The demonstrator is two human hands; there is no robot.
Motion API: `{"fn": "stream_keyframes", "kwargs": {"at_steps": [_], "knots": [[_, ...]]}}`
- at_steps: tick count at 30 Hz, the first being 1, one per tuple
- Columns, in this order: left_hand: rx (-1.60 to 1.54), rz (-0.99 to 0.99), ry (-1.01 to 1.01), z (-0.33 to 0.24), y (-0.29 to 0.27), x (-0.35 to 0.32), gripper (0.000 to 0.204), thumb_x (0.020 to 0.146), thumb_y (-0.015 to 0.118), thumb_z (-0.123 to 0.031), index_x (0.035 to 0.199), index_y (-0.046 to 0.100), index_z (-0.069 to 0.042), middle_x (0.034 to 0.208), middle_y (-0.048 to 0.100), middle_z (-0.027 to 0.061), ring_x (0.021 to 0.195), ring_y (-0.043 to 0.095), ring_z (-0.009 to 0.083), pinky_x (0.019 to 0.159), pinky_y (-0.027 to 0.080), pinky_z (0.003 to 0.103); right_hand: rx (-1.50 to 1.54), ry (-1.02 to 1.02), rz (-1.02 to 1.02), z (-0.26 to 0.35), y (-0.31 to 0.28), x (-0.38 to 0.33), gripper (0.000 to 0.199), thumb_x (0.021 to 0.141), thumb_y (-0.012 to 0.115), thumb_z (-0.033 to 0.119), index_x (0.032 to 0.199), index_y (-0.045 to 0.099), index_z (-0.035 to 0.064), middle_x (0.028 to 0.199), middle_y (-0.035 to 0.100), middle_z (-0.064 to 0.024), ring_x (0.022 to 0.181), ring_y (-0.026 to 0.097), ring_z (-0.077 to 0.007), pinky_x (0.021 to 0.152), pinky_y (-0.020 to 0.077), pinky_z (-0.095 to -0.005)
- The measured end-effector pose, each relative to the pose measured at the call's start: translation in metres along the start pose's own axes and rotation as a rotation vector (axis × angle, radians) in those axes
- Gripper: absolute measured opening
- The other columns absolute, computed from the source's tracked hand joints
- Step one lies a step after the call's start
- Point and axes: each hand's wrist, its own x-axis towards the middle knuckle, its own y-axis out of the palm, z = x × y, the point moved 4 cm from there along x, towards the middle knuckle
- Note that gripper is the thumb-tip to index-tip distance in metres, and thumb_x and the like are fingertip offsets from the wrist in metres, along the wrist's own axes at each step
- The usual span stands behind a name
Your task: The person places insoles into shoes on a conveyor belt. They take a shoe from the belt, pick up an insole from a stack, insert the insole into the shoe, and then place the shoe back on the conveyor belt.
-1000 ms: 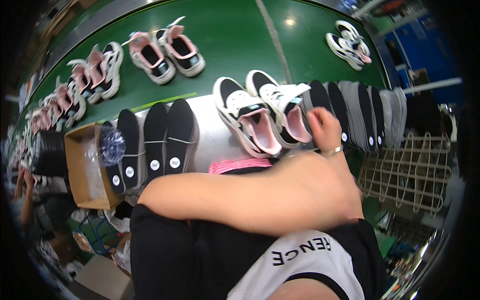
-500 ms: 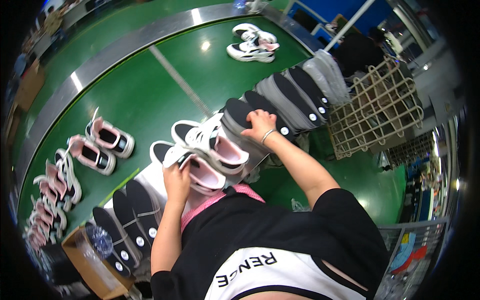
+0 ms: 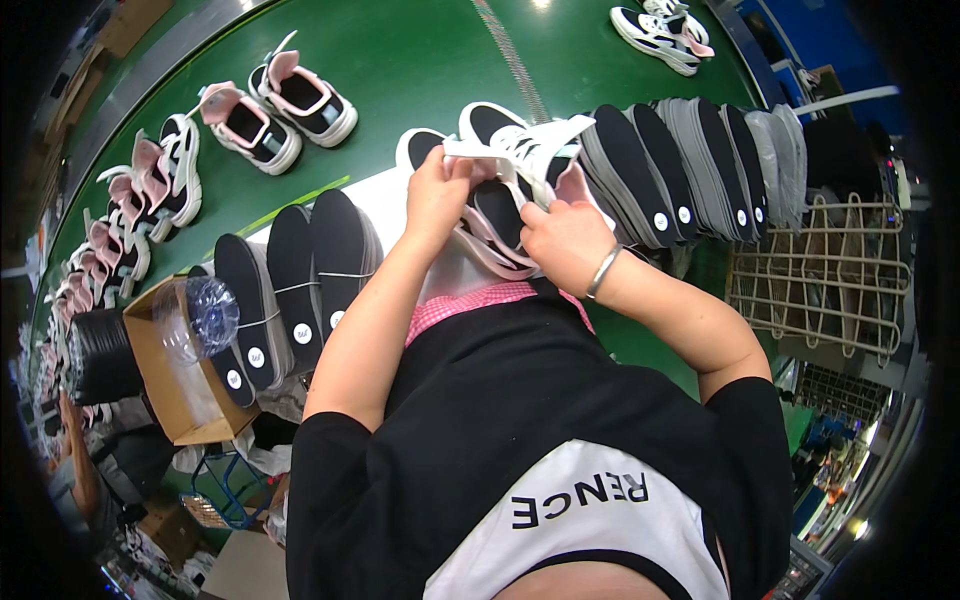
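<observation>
Two white-and-black sneakers with pink linings lie side by side in front of me. My left hand is closed on the near sneaker, pinching its pale tongue and pulling the opening wide. My right hand is closed at that sneaker's opening, its fingers at the edge of a black insole partly inside; the fingertips are partly hidden. The other sneaker stands just beyond, its pale tongue standing up. To the right of my right hand are stacks of black-topped grey insoles.
More insole stacks stand at left, beside a cardboard box with clear plastic. Pairs of sneakers line the green table at far left; another pair lies far right. A wire basket hangs at right. A person's arm shows lower left.
My right hand has come from the insole stack to the near sneaker, where a black insole now shows in the opening. My left hand has pulled up the tongue. The view has shifted.
</observation>
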Motion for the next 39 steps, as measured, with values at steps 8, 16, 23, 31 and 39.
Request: {"fn": "stream_keyframes", "kwargs": {"at_steps": [8, 16, 23, 31, 39], "knots": [[0.076, -0.024, 0.069, -0.003, -0.002, 0.003, 0.027, 0.084, 0.05, -0.026, 0.084, 0.051, 0.0, 0.07, 0.057, 0.0074, 0.063, 0.054, 0.0115, 0.051, 0.043, 0.024, -0.14, 0.014, 0.202, -0.004, -0.014, 0.001, 0.01, 0.064, 0.055, 0.011, 0.072, 0.062, 0.0096, 0.08, 0.055, -0.0067, 0.073, 0.057, -0.0209, 0.06, 0.045, -0.0332], [0.105, -0.083, 0.056, -0.015, 0.007, -0.004, 0.026, 0.081, 0.054, -0.026, 0.084, 0.049, -0.001, 0.071, 0.056, 0.0085, 0.064, 0.052, 0.0127, 0.056, 0.043, 0.026, 0.011, 0.101, -0.049, -0.007, 0.048, 0.042, 0.013, 0.069, 0.052, 0.012, 0.075, 0.061, 0.0052, 0.081, 0.056, -0.012, 0.071, 0.059, -0.0233, 0.058, 0.0484, -0.0333], [0.088, -0.102, -0.013, -0.014, 0.005, -0.005, 0.025, 0.076, 0.062, -0.019, 0.086, 0.048, -0.001, 0.076, 0.057, 0.0096, 0.071, 0.055, 0.0135, 0.061, 0.044, 0.026, 0.209, 0.158, -0.126, -0.01, 0.034, 0.003, 0.025, 0.075, 0.054, 0.029, 0.077, 0.053, 0.0046, 0.095, 0.049, -0.0144, 0.083, 0.053, -0.0245, 0.069, 0.0439, -0.0381], [-0.12, 0.095, 0.027, -0.017, 0.012, -0.013, 0.046, 0.058, 0.048, 0.007, 0.103, 0.041, 0.002, 0.097, 0.05, 0.0086, 0.093, 0.051, 0.0181, 0.078, 0.041, 0.025, 0.045, 0.086, -0.072, -0.011, 0.026, 0.0, 0.012, 0.071, 0.05, 0.012, 0.074, 0.059, 0.0061, 0.077, 0.057, -0.0092, 0.077, 0.056, -0.024, 0.066, 0.0452, -0.0349], [0.073, 0.043, -0.003, -0.012, 0.01, -0.016, 0.058, 0.06, 0.054, 0.005, 0.114, 0.035, 0.003, 0.098, 0.052, 0.0142, 0.093, 0.051, 0.0216, 0.079, 0.041, 0.027, 0.172, 0.069, 0.025, -0.01, 0.061, 0.041, 0.017, 0.075, 0.048, 0.014, 0.071, 0.062, 0.0044, 0.075, 0.059, -0.014, 0.073, 0.058, -0.0257, 0.068, 0.0469, -0.0341]]}}
